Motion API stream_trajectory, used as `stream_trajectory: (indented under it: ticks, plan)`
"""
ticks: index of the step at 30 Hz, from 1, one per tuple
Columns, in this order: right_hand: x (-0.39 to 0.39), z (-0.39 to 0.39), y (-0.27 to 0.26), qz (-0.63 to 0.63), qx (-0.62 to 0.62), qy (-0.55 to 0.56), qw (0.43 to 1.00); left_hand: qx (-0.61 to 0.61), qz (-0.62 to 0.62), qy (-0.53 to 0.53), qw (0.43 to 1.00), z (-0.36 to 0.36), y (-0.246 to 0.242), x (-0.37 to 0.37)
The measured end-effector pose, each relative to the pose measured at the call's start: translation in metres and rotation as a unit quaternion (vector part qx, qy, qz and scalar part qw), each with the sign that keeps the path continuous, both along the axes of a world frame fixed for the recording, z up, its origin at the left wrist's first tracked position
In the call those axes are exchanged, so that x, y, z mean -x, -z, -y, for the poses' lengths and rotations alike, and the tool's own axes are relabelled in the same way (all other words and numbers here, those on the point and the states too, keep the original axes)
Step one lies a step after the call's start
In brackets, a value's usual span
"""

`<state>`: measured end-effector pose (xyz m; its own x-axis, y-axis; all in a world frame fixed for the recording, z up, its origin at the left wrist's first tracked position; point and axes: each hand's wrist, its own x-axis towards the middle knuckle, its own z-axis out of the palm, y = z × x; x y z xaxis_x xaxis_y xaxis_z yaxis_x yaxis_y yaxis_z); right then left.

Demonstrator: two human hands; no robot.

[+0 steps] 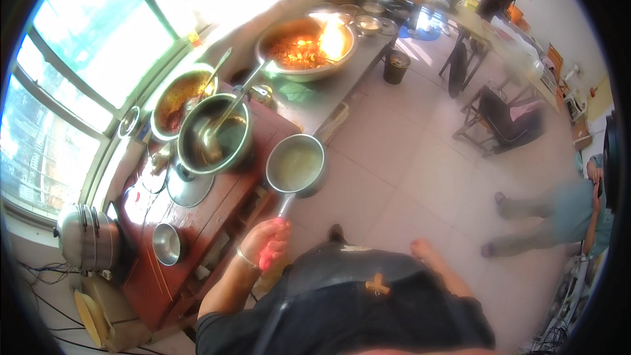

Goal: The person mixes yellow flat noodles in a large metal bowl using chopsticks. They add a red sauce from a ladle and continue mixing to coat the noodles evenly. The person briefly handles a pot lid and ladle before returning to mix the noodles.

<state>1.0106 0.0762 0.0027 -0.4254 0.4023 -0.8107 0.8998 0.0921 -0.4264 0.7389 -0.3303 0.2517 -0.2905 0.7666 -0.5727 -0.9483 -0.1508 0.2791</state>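
My left hand grips the red handle of a metal saucepan with pale, cloudy liquid in it. The pan is out over the floor, just past the table edge. My right hand hangs beside my dark apron; nothing shows in it, and its fingers are partly hidden. Left of the saucepan, a deep pot of dark liquid has a long-handled ladle in it. Behind that pot stands a basin with reddish-brown sauce and a spoon. Farther off, a large basin holds food in red sauce under bright sunlight.
On the red wooden table are a glass lid, a small metal bowl and chopsticks. A steamer pot stands at left. A bucket and a chair are on the floor. One person is at right; others are behind.
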Motion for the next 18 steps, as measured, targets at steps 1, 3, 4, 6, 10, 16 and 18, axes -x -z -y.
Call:
stream_trajectory:
  ticks: [1, 3, 4, 6, 10, 16, 18]
  plan:
    - [0.014, -0.012, -0.013, -0.016, -0.01, -0.02, 1.0, 0.009, -0.011, 0.014, 1.0, -0.022, 0.003, 0.017]
    - [0.039, -0.033, -0.041, 0.006, -0.04, -0.042, 0.998, 0.01, -0.057, 0.033, 0.998, -0.067, 0.008, 0.053]
    - [0.05, -0.043, -0.052, 0.01, -0.042, -0.048, 0.998, 0.021, -0.069, 0.043, 0.996, -0.086, 0.012, 0.069]
    - [0.067, -0.066, -0.062, 0.017, -0.046, -0.037, 0.998, 0.014, -0.088, 0.046, 0.995, -0.127, 0.016, 0.104]
    - [0.081, -0.137, -0.014, -0.021, -0.081, -0.133, 0.988, 0.008, -0.128, 0.026, 0.991, -0.197, 0.03, 0.169]
    - [0.146, -0.297, 0.122, -0.053, -0.13, -0.237, 0.961, 0.054, -0.138, -0.088, 0.985, -0.295, 0.035, 0.259]
    - [0.183, -0.345, 0.124, -0.108, -0.179, -0.26, 0.943, 0.065, -0.131, -0.121, 0.982, -0.319, 0.036, 0.286]
